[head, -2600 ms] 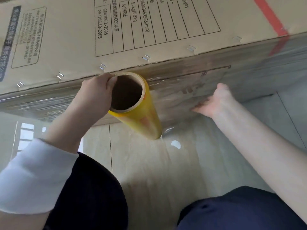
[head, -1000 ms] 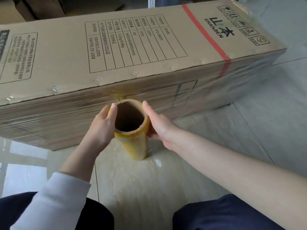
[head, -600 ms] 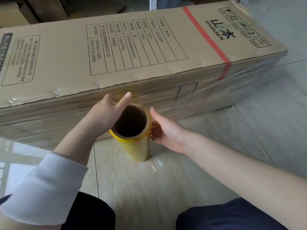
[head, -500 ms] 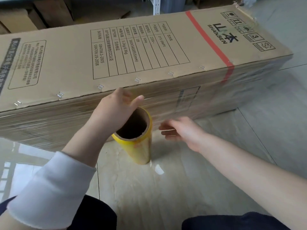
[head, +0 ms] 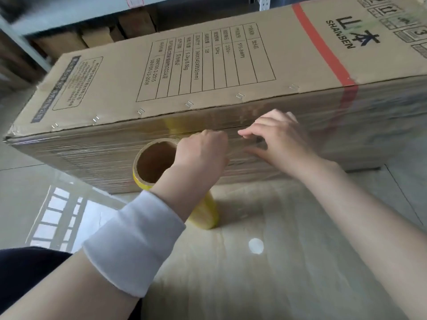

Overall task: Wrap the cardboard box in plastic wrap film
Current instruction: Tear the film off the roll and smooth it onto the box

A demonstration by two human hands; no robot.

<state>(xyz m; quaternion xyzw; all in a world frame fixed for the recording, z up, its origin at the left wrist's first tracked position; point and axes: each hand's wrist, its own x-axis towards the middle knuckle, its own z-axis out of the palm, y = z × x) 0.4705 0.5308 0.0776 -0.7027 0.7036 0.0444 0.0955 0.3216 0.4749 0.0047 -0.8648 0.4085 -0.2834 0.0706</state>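
Note:
The long cardboard box (head: 231, 65) lies on its side on the floor, and stretched plastic film (head: 92, 158) covers its near face. A yellow plastic wrap roll (head: 205, 215) stands on the floor against that face, its brown core open at the top. My left hand (head: 203, 155) is curled over the roll's far right rim and grips it; its fingertips are hidden. Just right of it my right hand (head: 277, 144) is at the film on the box face, fingers bent and thumb apart, with nothing clearly held. Loose film blurs around this hand.
Glossy floor tiles (head: 277, 262) spread in front of the box. Metal shelving with stacked cardboard boxes (head: 97, 38) stands behind it. My knees in dark trousers (head: 27, 273) are at the bottom left.
My left hand has shifted from the roll's left side to its far right rim. My right hand has let go of the roll and risen to the film on the box face. The view has moved closer.

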